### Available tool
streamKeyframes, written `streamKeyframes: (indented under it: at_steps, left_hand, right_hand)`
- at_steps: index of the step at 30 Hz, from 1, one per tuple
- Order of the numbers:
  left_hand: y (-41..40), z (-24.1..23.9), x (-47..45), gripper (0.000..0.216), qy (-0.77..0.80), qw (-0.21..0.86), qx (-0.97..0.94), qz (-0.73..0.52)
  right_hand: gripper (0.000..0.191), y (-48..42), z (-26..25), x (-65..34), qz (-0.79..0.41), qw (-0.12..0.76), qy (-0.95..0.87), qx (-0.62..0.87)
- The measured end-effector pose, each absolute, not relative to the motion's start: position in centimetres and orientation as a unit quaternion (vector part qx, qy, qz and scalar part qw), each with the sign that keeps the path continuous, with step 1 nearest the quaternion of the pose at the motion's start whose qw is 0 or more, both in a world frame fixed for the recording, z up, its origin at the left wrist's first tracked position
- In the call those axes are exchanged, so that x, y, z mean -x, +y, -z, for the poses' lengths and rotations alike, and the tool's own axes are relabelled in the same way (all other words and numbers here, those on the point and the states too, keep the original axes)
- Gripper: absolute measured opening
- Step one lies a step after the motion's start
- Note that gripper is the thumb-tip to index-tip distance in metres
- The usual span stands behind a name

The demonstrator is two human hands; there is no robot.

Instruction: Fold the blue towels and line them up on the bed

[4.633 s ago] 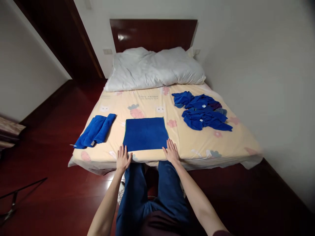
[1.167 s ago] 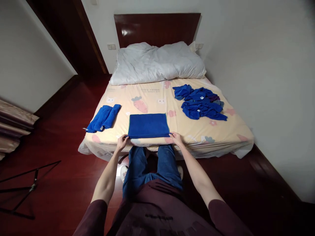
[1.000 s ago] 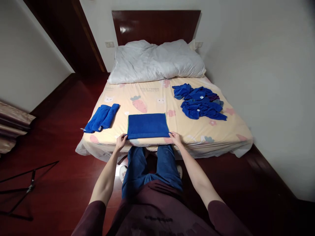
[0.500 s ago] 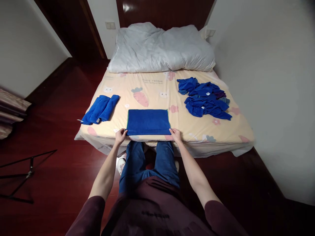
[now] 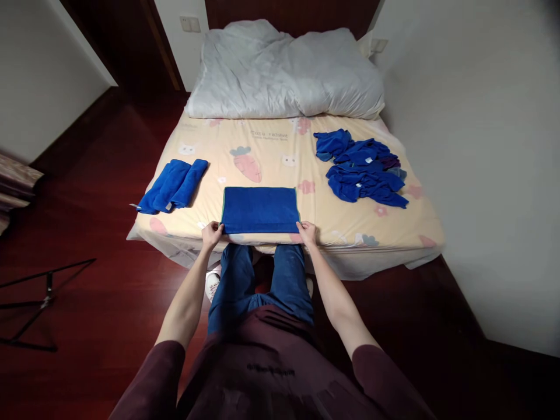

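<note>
A blue towel with green-edged sides lies flat near the front edge of the bed, a narrow fold running along its near side. My left hand pinches its near left corner. At the near right corner, my right hand is closed on the cloth in the same way. Several rolled or folded blue towels rest together on the left of the bed. On the right lies a crumpled heap of blue cloths, with a purple piece showing at its far right side.
The bed has a pale yellow sheet printed with carrots and cats. A bunched grey-white quilt lies across its far end. Black stand legs are on the dark red floor at left; a white wall rises on the right.
The whole view has shifted slightly, so things sit a little higher and further left. Both hands keep hold of the towel's near corners, and the towel looks the same.
</note>
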State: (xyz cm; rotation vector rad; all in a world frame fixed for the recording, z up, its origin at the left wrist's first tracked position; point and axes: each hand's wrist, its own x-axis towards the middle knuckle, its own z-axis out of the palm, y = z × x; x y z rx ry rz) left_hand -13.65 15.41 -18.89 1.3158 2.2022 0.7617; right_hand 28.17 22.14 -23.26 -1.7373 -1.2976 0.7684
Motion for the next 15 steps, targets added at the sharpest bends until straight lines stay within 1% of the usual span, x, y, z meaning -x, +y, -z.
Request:
streamKeyframes:
  at_steps: [5, 9, 12, 15]
  left_hand:
    - [15.7, 18.7, 13.2, 0.032, 0.817, 0.213, -0.480, -0.239]
    - [15.5, 18.4, 12.9, 0.037, 0.824, 0.201, -0.474, -0.236]
    - [15.5, 18.3, 12.7, 0.036, 0.828, 0.193, -0.473, -0.230]
    - [15.6, 18.1, 12.4, 0.034, 0.834, 0.187, -0.470, -0.220]
  right_hand:
    - [0.031, 21.5, 22.5, -27.4, -0.236, 0.336, -0.547, 0.730]
    - [0.030, 20.8, 21.9, -26.1, -0.188, 0.309, -0.556, 0.748]
    - [0.029, 20.7, 21.5, -25.5, -0.183, 0.302, -0.549, 0.758]
    - [0.026, 21.0, 21.2, -25.6, -0.205, 0.298, -0.541, 0.759]
